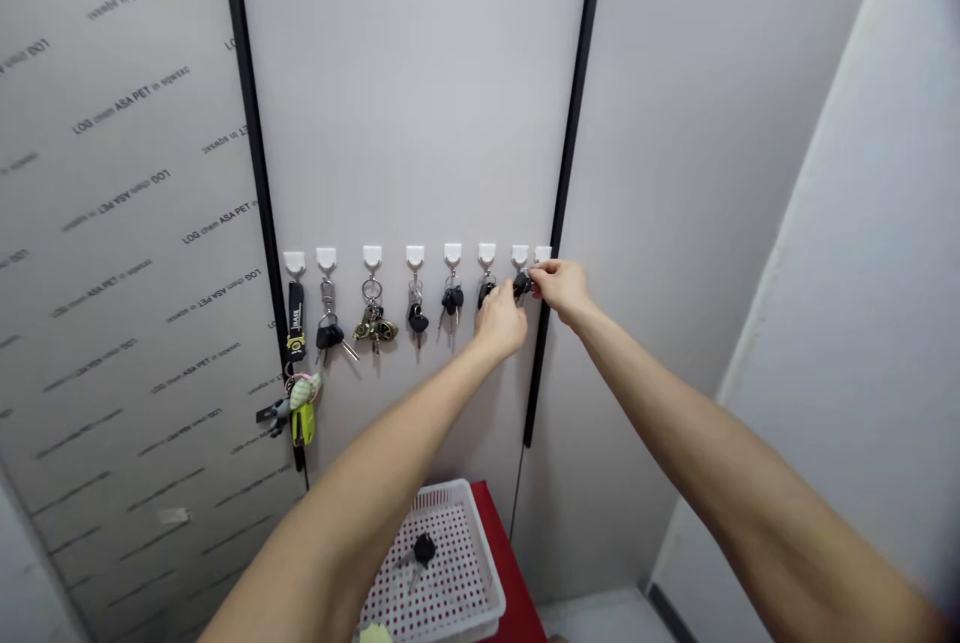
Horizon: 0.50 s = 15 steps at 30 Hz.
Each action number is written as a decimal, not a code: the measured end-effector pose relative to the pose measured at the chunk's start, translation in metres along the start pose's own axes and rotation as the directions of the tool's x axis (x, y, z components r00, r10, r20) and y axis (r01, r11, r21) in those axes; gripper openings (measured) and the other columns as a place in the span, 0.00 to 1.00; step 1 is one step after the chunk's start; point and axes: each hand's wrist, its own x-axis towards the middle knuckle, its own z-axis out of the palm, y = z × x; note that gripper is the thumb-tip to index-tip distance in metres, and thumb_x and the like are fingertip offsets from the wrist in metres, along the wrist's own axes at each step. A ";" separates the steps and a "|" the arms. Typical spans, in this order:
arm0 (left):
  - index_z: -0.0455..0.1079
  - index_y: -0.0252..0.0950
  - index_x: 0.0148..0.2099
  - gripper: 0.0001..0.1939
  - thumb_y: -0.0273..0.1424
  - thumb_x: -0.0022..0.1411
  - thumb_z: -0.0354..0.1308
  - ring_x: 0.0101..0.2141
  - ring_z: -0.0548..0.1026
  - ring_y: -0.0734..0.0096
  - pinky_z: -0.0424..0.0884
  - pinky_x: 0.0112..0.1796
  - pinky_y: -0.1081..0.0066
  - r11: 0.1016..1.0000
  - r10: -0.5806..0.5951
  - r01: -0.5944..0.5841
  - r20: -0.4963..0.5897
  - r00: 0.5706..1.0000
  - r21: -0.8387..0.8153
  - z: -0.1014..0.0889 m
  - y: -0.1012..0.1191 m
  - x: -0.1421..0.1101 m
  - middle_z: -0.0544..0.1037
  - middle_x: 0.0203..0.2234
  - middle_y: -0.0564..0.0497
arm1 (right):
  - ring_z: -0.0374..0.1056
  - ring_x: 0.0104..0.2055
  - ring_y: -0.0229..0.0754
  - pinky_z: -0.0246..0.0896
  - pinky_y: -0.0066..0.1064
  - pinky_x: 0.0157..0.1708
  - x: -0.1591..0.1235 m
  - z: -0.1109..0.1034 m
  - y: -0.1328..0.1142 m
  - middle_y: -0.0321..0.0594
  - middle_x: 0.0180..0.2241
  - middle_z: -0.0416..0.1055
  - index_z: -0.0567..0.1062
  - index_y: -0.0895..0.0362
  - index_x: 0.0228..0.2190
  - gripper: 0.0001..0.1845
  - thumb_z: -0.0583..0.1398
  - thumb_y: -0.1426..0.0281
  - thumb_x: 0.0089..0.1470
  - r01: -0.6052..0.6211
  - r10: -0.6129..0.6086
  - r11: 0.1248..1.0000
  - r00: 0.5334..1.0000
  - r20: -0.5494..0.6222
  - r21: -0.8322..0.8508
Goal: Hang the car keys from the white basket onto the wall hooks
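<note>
Pale panel (420, 103) carries a row of white hooks (372, 256). The right hand (564, 288) pinches black keys (520, 285) below the seventh from left; whether the left hand (501, 321) grips, one cannot tell. Light, steady support should limit swinging.

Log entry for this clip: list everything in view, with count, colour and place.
wall hooks: 8, white, in a row
strap with charms: 1, black, yellow and green, leftmost hook
key sets: 5, mostly black heads, one brass-toned, hooks two to six
dark keys: count unclear, black, at the hands
basket: 1, white, below the hooks
basket keys: one set, black head, inside basket
pale item: 1, yellowish, bottom edge, cut off
surface: 1, red, under basket
panels: 3, greyish, left one printed
vertical strips: 2, black, between panels
left hand: 1, bare, near sixth hook
right hand: 1, bare, by rightmost hook
</note>
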 end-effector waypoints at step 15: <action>0.54 0.34 0.46 0.21 0.32 0.48 0.44 0.40 0.63 0.68 0.61 0.38 0.68 0.978 -0.160 0.109 0.304 0.939 0.177 0.023 -0.087 -0.111 0.63 0.41 0.48 | 0.59 0.37 0.33 0.53 0.27 0.38 -0.124 0.019 0.069 0.39 0.35 0.63 0.65 0.60 0.34 0.14 0.47 0.76 0.43 0.224 -0.192 0.951 0.968 0.163 -0.213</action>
